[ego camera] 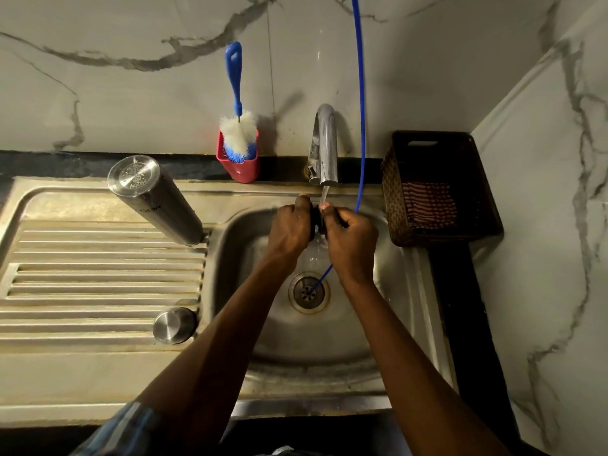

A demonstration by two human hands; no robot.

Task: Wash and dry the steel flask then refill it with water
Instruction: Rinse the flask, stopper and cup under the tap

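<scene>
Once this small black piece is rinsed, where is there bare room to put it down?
Free: the ribbed drainboard between the upside-down flask and the steel cap, and its flat front strip. Crowded: the basin, with both hands and the blue tube.

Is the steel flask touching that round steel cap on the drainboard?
Apart. The head view shows ribbed drainboard between the inverted steel flask and the cap.
</scene>
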